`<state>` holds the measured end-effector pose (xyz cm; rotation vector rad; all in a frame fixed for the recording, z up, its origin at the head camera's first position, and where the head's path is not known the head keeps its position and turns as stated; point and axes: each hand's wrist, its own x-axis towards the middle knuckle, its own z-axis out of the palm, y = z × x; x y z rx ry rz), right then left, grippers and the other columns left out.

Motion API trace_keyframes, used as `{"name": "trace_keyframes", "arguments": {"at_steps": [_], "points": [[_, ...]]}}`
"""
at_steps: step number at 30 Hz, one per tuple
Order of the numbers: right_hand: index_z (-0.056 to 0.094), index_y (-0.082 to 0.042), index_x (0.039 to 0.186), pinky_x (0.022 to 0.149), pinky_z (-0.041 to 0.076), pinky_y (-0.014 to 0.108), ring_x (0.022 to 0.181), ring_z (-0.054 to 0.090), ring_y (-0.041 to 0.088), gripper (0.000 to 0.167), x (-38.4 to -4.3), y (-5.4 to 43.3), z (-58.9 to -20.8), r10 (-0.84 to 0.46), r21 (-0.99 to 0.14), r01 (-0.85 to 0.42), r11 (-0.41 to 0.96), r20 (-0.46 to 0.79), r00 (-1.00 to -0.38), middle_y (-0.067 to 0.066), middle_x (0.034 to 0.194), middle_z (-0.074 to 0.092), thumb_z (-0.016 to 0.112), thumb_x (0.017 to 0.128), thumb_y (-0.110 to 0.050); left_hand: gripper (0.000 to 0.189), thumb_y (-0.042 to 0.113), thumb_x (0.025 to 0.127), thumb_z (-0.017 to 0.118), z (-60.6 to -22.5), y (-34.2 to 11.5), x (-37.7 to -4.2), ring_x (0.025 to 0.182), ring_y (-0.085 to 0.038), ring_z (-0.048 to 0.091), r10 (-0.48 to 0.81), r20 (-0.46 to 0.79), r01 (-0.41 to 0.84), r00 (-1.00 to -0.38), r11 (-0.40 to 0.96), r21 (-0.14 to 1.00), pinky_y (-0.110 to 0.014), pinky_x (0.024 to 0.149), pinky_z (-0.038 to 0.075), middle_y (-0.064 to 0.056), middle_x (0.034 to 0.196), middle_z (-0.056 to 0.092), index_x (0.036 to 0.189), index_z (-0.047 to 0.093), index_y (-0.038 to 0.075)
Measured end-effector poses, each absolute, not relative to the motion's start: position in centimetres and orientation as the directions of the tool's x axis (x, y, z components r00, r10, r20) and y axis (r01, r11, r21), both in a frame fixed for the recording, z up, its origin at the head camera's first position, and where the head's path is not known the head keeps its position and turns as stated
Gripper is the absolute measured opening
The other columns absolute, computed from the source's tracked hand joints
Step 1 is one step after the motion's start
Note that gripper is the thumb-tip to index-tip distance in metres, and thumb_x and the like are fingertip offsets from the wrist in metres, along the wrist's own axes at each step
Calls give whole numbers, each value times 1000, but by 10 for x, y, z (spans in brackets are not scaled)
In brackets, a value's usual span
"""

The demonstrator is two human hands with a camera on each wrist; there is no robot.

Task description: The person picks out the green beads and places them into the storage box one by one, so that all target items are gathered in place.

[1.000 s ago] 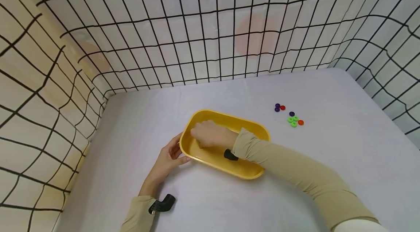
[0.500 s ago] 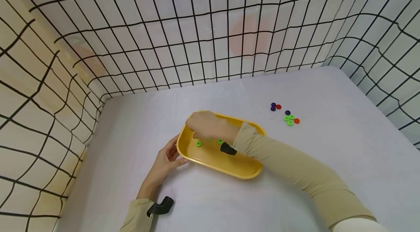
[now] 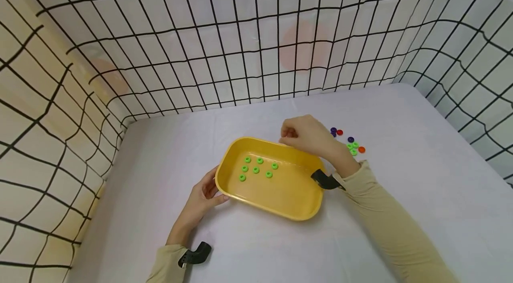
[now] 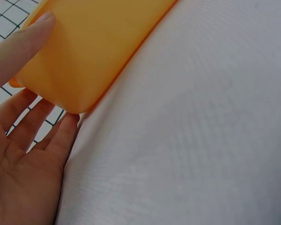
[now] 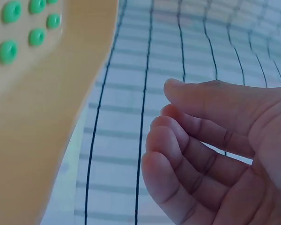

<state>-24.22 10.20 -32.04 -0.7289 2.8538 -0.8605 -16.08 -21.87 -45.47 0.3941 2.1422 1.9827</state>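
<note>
A yellow tray [image 3: 292, 196] stands on the white cloth, with several small green rings [image 3: 255, 170] lying in its left half. My left hand [image 3: 201, 198] holds the tray's near left corner, thumb along the long side and fingers against the short end. In the left wrist view its thumb [image 4: 30, 40] lies on the outer wall. My right hand [image 3: 309, 135] is over the tray's far rim. The right wrist view shows its fingers [image 5: 161, 176] loosely curled, holding nothing, beside the tray wall [image 5: 65, 89].
Right of the right hand lie several loose pieces: green rings [image 3: 354, 152], a purple piece [image 3: 350, 139], an orange one [image 3: 361, 150] and a red one [image 3: 339, 132]. Black wire grid panels [image 3: 262, 47] border the back and sides of the table [image 3: 264, 247].
My right hand has come up out of the tray and moved right to its far rim, uncovering the green rings inside. The left hand keeps its place at the corner.
</note>
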Motion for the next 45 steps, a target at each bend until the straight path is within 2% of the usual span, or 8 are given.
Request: {"name": "trace_keyframes", "arguments": {"at_steps": [7,13,18,25,34,45], "points": [[69,-7,90,63,48,25,71,57,17,11,-227,166,-336,-286,-622,-316,717,150,-946,5,80,66,71,91,-17,83,6,83,78,-454,-217,-161,140,-35,41,327,26,55,-945,77,996,-17,106,41,-13,156,38,153,34,8],[69,-4,93,55,45,23,66,54,18,17,-227,206,-349,-146,-620,-174,765,96,-985,8,80,65,70,93,-21,82,5,83,77,-456,-219,-160,140,-34,40,322,31,63,-946,88,994,-17,106,41,-13,156,38,153,34,8],[67,-1,96,55,43,27,66,53,21,21,-231,230,-356,-67,-582,-84,809,50,-996,12,83,64,69,93,-22,82,5,83,77,-456,-219,-159,139,-26,44,315,36,70,-949,98,993,-17,106,41,-13,155,39,153,35,9],[67,1,92,62,39,32,74,53,26,19,-238,253,-374,-22,-536,-21,844,5,-1000,12,80,63,69,91,-17,82,1,83,77,-456,-219,-159,134,-9,48,316,50,83,-947,91,992,-17,106,41,-15,155,38,152,34,7],[66,5,98,64,42,33,79,56,29,23,-244,260,-393,-11,-517,40,855,-95,-995,12,79,64,68,89,-16,81,1,83,76,-455,-216,-158,133,-10,49,318,39,75,-947,102,992,-17,106,41,-16,154,39,152,34,6],[66,5,103,58,46,34,74,58,29,27,-246,258,-406,34,-470,92,878,-130,-991,15,83,65,66,87,-16,82,-2,83,76,-457,-216,-158,130,-9,52,310,41,67,-950,74,995,-17,105,42,-19,154,38,153,33,5]]}}
